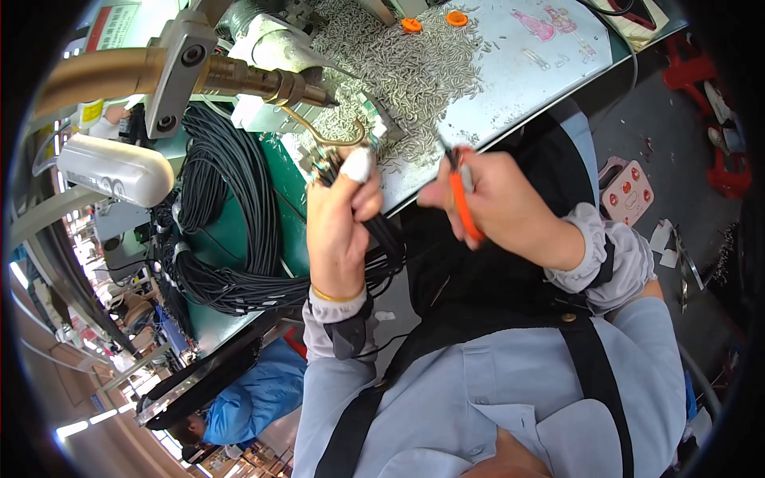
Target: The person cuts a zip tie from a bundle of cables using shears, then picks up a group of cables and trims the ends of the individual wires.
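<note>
My left hand [339, 219] is closed around a bundle of black cables [386, 237], with thin coloured wire ends sticking out above the fingers. Its thumb wears a white finger cover [358, 166]. Just beyond these wire ends is a metal machine nozzle [307, 92], beside a small tray [344, 119] filled with little silvery pieces. My right hand [510, 203] grips orange-handled pliers [460, 209], whose jaws point away from me and stand apart from the cables. A heap of small silvery metal pieces [398, 72] spreads over the light bench top [510, 103].
Large coils of black cable [259, 215] lie on the green mat at left. A white cylindrical housing [115, 170] juts in at far left. Two orange caps [411, 25] sit by the heap. A person in blue [255, 398] is at lower left; a red stool [729, 171] stands right.
</note>
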Motion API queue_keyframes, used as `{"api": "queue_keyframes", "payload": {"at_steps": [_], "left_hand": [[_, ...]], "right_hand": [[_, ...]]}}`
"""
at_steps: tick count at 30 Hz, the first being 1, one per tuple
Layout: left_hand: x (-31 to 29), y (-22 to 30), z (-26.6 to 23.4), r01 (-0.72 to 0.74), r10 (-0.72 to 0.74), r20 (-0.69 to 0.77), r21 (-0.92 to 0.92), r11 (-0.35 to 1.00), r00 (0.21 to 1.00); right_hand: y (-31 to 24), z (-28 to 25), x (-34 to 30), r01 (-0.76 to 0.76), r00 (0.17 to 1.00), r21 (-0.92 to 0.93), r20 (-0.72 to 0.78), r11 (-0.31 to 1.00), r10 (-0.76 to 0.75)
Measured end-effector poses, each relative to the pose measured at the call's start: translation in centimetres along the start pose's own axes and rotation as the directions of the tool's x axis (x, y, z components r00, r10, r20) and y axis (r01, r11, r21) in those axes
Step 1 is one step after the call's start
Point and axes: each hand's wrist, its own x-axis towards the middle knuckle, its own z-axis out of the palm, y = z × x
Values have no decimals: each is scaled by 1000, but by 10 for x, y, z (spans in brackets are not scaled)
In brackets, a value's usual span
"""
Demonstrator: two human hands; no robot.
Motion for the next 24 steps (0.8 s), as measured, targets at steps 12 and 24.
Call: {"api": "queue_keyframes", "payload": {"at_steps": [12,24], "left_hand": [[30,18,-7,66,-67,13,82,994,998],[27,19,-1,21,-16,-35,128,992,999]], "right_hand": [[-25,-2,71,133,986,-313,-55,940,-158],[-27,-2,71,106,991,-338,-36,935,-125]]}}
